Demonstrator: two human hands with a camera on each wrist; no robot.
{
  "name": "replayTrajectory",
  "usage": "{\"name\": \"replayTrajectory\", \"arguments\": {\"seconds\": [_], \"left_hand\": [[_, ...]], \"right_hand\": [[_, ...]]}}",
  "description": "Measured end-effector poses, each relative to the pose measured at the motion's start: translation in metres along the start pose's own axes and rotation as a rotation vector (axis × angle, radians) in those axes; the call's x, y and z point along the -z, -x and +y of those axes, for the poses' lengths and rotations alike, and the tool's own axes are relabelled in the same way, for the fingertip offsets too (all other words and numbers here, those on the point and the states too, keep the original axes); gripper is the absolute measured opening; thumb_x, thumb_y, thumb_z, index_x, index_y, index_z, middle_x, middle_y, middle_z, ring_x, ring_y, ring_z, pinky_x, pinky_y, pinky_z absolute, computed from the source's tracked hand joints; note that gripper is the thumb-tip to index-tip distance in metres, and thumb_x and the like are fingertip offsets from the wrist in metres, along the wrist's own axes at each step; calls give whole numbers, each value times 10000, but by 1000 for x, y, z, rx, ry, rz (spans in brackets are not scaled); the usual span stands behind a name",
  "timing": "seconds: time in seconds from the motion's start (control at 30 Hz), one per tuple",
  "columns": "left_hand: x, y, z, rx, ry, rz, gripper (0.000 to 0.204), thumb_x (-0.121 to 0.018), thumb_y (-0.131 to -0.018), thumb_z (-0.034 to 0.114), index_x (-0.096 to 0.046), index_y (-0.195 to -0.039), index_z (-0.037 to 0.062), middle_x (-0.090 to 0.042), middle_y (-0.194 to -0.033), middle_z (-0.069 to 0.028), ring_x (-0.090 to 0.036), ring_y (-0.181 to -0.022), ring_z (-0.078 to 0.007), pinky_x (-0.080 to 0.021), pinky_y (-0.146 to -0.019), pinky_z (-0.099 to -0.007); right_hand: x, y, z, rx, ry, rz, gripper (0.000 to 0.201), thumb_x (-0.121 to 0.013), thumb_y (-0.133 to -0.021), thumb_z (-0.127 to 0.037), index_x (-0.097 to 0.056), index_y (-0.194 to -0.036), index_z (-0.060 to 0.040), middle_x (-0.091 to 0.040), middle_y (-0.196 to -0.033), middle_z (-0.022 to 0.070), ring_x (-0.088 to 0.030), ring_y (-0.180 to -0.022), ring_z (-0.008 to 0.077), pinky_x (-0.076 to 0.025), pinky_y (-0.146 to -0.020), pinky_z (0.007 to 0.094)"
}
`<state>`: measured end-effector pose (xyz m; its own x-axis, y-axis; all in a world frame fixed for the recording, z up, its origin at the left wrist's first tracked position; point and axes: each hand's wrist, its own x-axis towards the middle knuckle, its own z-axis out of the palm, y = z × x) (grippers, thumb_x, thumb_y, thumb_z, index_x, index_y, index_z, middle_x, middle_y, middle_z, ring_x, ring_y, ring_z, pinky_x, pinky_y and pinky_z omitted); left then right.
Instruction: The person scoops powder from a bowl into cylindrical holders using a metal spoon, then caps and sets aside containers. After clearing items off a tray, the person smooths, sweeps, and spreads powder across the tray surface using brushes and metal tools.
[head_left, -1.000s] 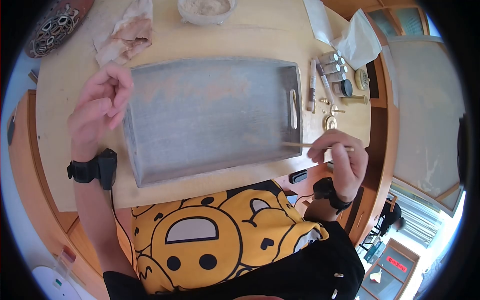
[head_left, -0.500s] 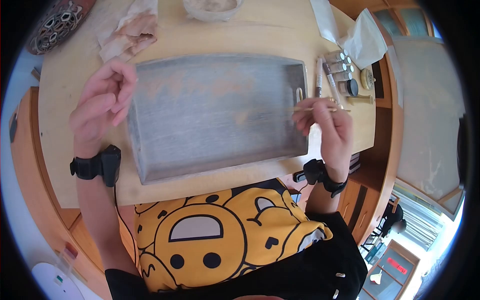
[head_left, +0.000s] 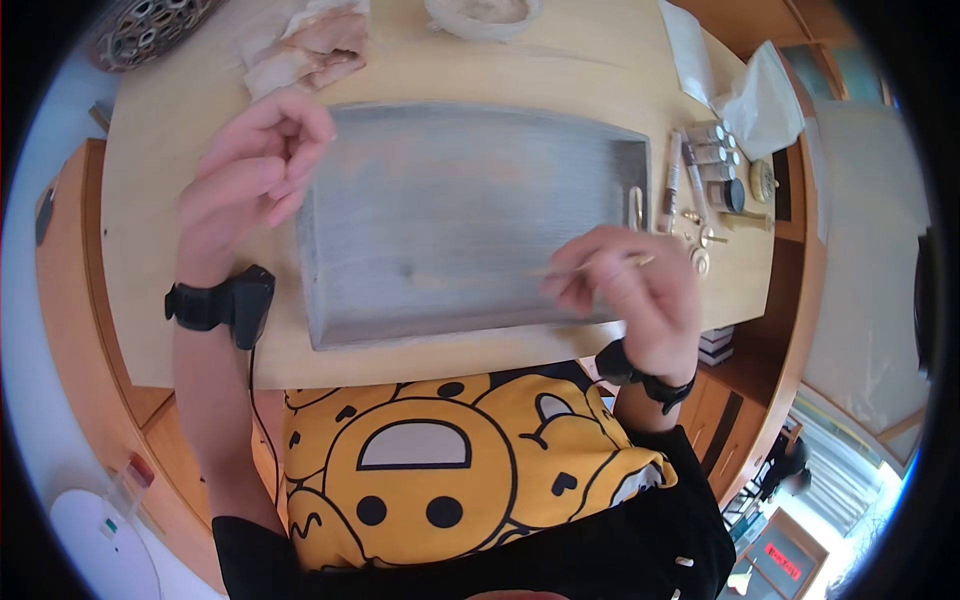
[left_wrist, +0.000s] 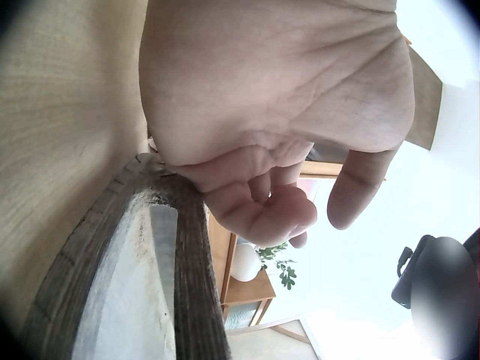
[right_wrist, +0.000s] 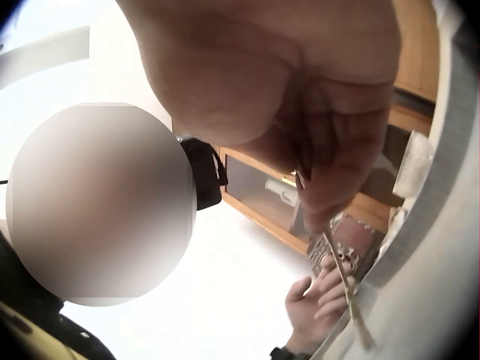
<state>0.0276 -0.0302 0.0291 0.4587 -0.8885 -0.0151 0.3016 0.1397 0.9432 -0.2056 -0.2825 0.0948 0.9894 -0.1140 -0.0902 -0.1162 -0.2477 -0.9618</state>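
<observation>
A grey wooden tray (head_left: 470,220) with faint brownish patches lies on the table. My right hand (head_left: 635,290) is over its right part, pinching a thin brush; in the right wrist view the brush (right_wrist: 345,289) slants down from the fingertips of that hand (right_wrist: 322,112), its tip near the tray surface. My left hand (head_left: 250,175) is at the tray's left edge with loosely bent fingers and holds nothing. In the left wrist view this hand (left_wrist: 262,120) rests beside the corner of the tray rim (left_wrist: 199,277).
A stained cloth (head_left: 310,50) and a bowl of powder (head_left: 485,15) are beyond the tray. To the right stand several small jars (head_left: 715,155), with marker pens (head_left: 672,185), small brass-coloured parts (head_left: 700,262) and a white bag (head_left: 765,100). A patterned object (head_left: 150,30) is at the far left.
My right hand has moved with the brush from the tray's right edge to over its surface. My left hand keeps its pose at the tray's left edge. The whole head view has shifted.
</observation>
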Motion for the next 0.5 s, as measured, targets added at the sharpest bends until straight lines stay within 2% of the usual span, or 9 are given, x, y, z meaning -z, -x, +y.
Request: {"name": "replayTrajectory", "arguments": {"seconds": [0.07,0.13,0.17,0.27,0.3,0.33,0.4,0.43,0.5], "left_hand": [[-1,1,2,4,-18,24,389,-524,-795,194,-531,-1118,-22,-431,-794,11,-374,-627,-19,-345,-469,-166],[-4,-1,4,-25,-9,-32,372,-509,-812,178,-542,-1123,-22,-421,-776,25,-370,-621,-15,-346,-465,-169],[-3,-1,4,-19,-16,-17,372,-509,-812,178,-542,-1123,-22,-421,-776,25,-370,-621,-15,-346,-465,-169],[2,-2,0,-45,-21,-54,372,-510,-827,186,-550,-1132,-24,-416,-756,32,-371,-618,-15,-348,-463,-171],[3,-3,-2,-68,-9,-80,375,-517,-833,196,-555,-1134,-25,-417,-752,33,-365,-599,-17,-346,-462,-170],[4,-4,-2,-88,2,-111,379,-524,-838,205,-560,-1136,-27,-418,-747,34,-360,-580,-19,-344,-460,-170],[4,-4,1,-38,-33,-101,420,-572,-823,273,-534,-1122,-19,-404,-759,26,-346,-601,-25,-332,-447,-166],[4,-3,1,-1,-58,-93,478,-620,-807,342,-509,-1109,-11,-389,-770,19,-331,-622,-31,-320,-434,-162],[3,-2,0,-6,-55,-85,475,-615,-810,338,-509,-1114,-13,-388,-769,19,-330,-620,-32,-321,-434,-163]], "right_hand": [[-12,-8,0,15,93,-78,279,-490,-1013,-123,-694,-950,58,-710,-844,105,-634,-705,122,-497,-617,247],[-19,-13,5,-79,105,280,270,-495,-1010,-119,-692,-946,53,-711,-845,105,-638,-703,125,-499,-601,252],[-20,-15,3,-17,112,371,271,-489,-1012,-120,-690,-937,46,-713,-840,107,-640,-708,125,-499,-592,255],[-26,-7,-3,119,-122,187,257,-498,-1007,-116,-687,-930,40,-713,-829,111,-644,-691,137,-499,-589,257],[-29,-7,-9,57,-76,22,247,-520,-997,-121,-686,-904,37,-710,-817,114,-646,-665,149,-500,-583,259],[-31,-9,-7,59,-86,17,247,-520,-997,-121,-686,-904,37,-710,-817,114,-646,-665,149,-500,-583,259],[-38,-15,-1,37,193,-86,242,-545,-986,-131,-690,-889,37,-707,-810,121,-652,-648,161,-503,-580,265],[-43,-19,-2,-17,139,92,245,-550,-982,-131,-688,-877,42,-703,-794,121,-658,-650,165,-502,-580,272],[-47,-20,-10,15,102,171,240,-550,-980,-125,-684,-875,44,-702,-791,119,-660,-648,170,-501,-578,274]]}}
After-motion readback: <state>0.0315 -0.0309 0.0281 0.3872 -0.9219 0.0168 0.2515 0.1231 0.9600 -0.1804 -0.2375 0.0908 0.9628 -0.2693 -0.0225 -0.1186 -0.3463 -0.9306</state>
